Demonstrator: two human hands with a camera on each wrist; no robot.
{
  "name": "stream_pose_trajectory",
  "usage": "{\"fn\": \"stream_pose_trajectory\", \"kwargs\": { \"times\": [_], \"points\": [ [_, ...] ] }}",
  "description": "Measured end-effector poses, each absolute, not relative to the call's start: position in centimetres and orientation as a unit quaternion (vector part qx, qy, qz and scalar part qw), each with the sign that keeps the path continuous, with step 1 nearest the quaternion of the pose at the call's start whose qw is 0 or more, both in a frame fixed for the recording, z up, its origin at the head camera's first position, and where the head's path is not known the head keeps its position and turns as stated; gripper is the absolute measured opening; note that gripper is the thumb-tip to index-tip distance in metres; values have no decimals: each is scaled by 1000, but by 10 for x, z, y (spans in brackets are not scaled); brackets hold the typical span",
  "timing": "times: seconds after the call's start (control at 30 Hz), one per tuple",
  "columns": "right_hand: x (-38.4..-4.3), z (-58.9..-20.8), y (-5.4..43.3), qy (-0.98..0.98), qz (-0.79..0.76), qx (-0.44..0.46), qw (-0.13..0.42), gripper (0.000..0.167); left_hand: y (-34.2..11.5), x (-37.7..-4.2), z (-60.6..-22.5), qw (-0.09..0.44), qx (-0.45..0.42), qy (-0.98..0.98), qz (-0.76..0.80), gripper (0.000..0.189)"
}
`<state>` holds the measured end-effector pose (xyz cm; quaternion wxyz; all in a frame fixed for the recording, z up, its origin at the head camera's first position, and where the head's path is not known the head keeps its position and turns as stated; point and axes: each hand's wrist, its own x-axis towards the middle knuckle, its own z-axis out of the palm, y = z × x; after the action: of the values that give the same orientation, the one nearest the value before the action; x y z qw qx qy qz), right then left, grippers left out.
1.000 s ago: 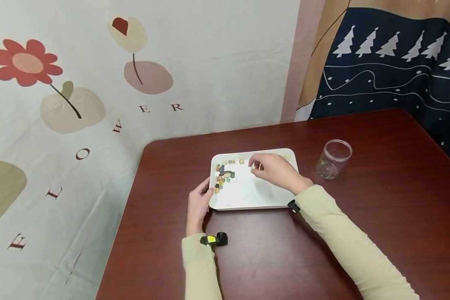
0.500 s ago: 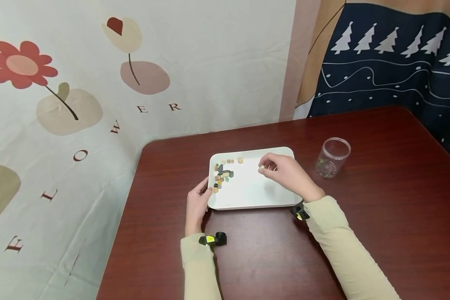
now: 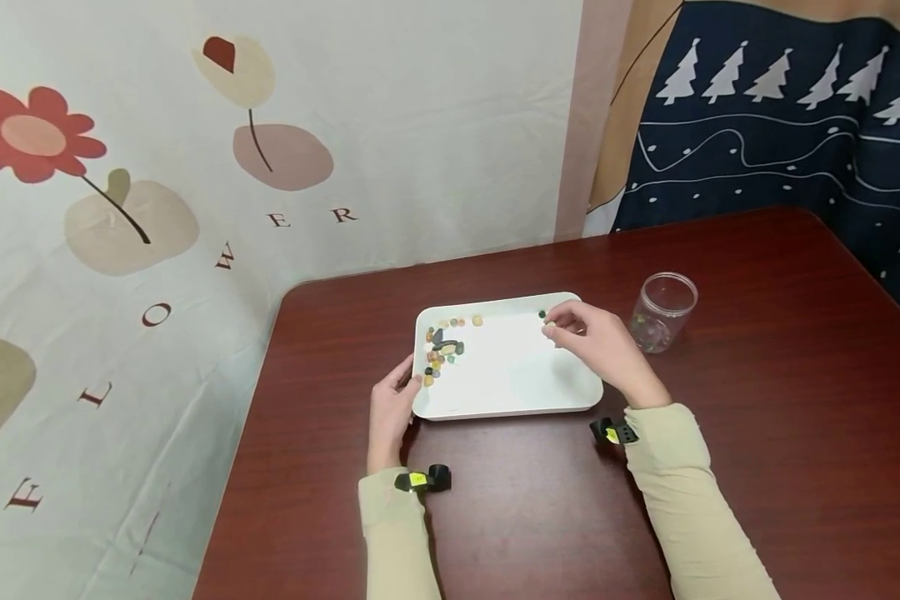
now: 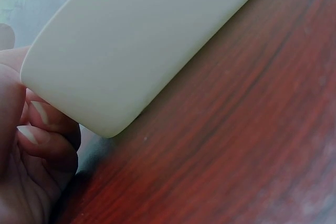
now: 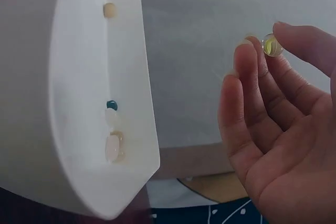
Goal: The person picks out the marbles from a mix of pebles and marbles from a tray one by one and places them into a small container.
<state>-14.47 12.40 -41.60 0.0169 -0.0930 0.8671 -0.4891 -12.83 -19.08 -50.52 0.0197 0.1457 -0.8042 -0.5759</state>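
My left hand (image 3: 392, 410) grips the left edge of a white rectangular tray (image 3: 510, 379), thumb on the rim; in the left wrist view its curled fingers (image 4: 50, 142) lie by the tray's outer corner. Above the tray's right side, my right hand (image 3: 607, 346) pinches a clear glass marble (image 5: 272, 45) with a yellow-green swirl between thumb and fingertips. Small coloured pebbles (image 3: 447, 350) cluster along the tray's left side. More lie along the back wall, among them a dark green one (image 5: 112, 105) and a pale pink one (image 5: 112, 147).
A clear open jar (image 3: 663, 312) with several glassy pieces at its bottom stands right of the tray on the dark red table (image 3: 525, 500). Behind the table hang a flower-print cloth (image 3: 435, 125) and a navy tree-print cloth (image 3: 765, 150).
My right hand has moved right across the tray, still pinching the marble, uncovering the dark green pebble at the back. The left hand keeps its grip on the tray.
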Motion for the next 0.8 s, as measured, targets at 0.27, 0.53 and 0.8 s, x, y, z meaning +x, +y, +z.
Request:
{"fn": "stream_pose_trajectory", "kwargs": {
  "times": [0.27,0.53,0.8],
  "points": [
    [-143,-422,131,862,-505,-52,0,32,-190,-129,-507,21,148,-802,-578,35],
    [-142,-422,139,839,-543,-45,-15,36,-188,-127,-501,11,150,-799,-582,35],
    [-143,-425,157,822,-566,-23,-58,36,-191,-128,-505,16,142,-798,-586,35]
  ]
}}
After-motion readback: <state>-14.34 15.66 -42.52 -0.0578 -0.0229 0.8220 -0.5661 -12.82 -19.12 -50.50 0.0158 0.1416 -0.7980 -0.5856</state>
